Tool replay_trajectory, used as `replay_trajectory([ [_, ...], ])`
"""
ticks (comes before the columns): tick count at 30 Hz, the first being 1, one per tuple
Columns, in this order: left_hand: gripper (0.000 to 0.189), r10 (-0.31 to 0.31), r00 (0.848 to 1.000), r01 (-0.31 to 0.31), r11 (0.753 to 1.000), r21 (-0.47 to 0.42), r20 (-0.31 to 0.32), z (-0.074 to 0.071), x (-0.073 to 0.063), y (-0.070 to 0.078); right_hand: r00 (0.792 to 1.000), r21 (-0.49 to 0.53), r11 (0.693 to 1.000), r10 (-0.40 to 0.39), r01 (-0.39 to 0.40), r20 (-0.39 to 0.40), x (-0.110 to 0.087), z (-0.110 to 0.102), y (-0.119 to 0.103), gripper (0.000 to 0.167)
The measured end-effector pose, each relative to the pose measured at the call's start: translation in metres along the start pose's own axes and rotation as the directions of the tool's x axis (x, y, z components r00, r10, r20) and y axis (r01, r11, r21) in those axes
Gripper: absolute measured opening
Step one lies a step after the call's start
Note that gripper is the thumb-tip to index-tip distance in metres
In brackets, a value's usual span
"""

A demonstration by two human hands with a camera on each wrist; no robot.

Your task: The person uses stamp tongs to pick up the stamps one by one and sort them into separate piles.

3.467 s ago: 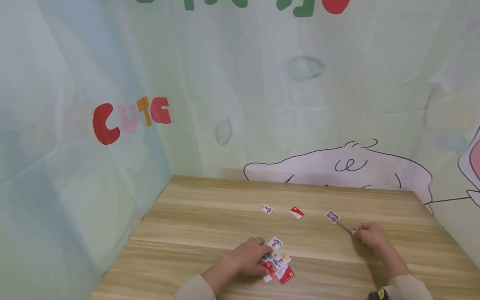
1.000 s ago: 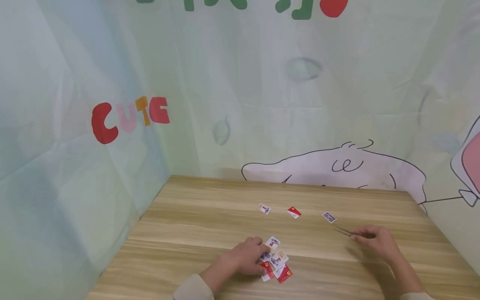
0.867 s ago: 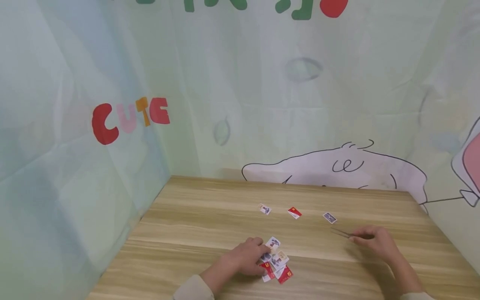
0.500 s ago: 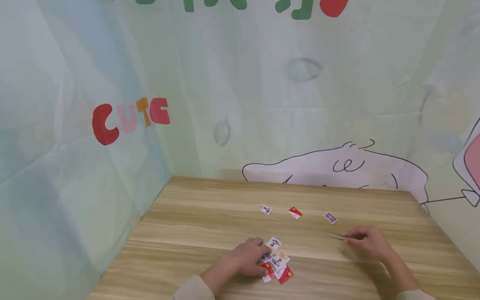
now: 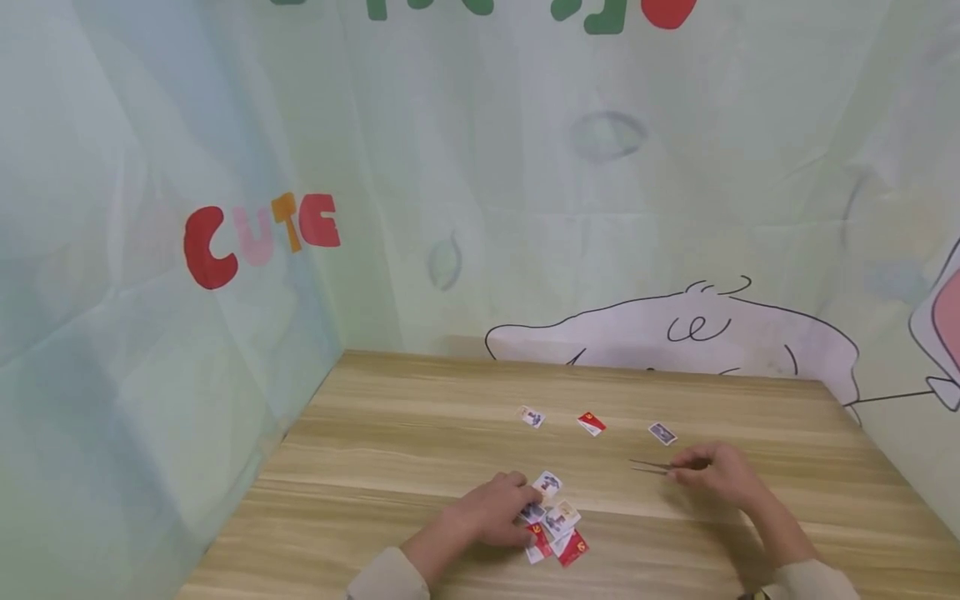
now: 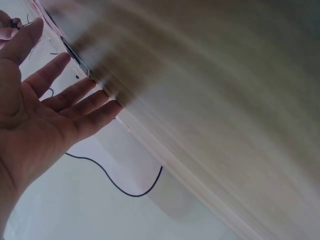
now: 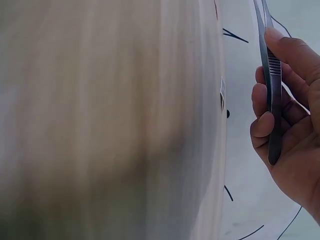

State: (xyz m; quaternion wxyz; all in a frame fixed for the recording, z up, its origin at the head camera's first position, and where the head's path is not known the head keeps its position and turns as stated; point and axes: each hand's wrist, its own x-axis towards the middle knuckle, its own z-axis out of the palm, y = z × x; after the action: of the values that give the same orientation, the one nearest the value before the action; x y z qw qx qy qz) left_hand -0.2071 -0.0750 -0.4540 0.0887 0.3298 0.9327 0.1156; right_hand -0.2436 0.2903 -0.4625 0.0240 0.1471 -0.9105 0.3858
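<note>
My left hand [image 5: 495, 510] rests at a small pile of stamp-like cards [image 5: 561, 520], fingertips touching its left side and covering part of it. In the left wrist view, the fingers of that hand [image 6: 45, 110] are spread and fairly straight, with their tips at the tabletop. Metal tweezers [image 7: 274, 100] are pinched in my right hand [image 7: 295, 105], which hovers over the table. Their tips are apart and point left, with nothing between them in the head view. Beyond them lie three separate cards: a pale one [image 5: 532, 417], a red-and-white one [image 5: 592, 423] and a dark one [image 5: 663, 433].
The cards lie on a wood-grain table [image 5: 390, 442]. A pale printed curtain [image 5: 450, 167] hangs along its back and sides, with a cartoon drawing [image 5: 697, 333] at the rear edge.
The tweezers touched or nearly touched the dark card in the oldest frame. My right hand has since drawn back from it and moved left with them. The left hand stays at the pile.
</note>
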Motion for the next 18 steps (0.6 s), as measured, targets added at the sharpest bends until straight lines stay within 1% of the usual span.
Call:
replay_trajectory([
  [2,0.054,0.003,1.0,-0.003,1.0,0.002,0.0,0.0,0.0,0.0,1.0,0.019,1.0,-0.003,0.003,0.007,0.002,0.001,-0.001,0.018],
  [5,0.054,0.002,1.0,-0.002,1.0,0.001,0.0,0.0,0.001,0.0,1.0,0.042,0.999,-0.03,0.029,0.01,0.005,0.003,-0.002,0.017],
  [9,0.055,0.0,1.0,0.0,1.0,0.008,-0.006,0.0,0.001,0.0,0.997,0.026,0.997,-0.07,0.069,0.02,0.01,0.006,-0.003,0.015],
  [15,0.055,-0.026,0.999,0.027,0.998,0.049,-0.029,0.002,0.001,-0.001,0.994,0.02,0.995,-0.094,0.093,0.059,0.016,0.014,-0.007,0.014],
  [18,0.055,-0.037,0.999,0.039,0.997,0.068,-0.026,0.003,0.001,-0.002,0.991,0.041,0.994,-0.108,0.105,0.074,0.018,0.018,-0.006,0.014],
])
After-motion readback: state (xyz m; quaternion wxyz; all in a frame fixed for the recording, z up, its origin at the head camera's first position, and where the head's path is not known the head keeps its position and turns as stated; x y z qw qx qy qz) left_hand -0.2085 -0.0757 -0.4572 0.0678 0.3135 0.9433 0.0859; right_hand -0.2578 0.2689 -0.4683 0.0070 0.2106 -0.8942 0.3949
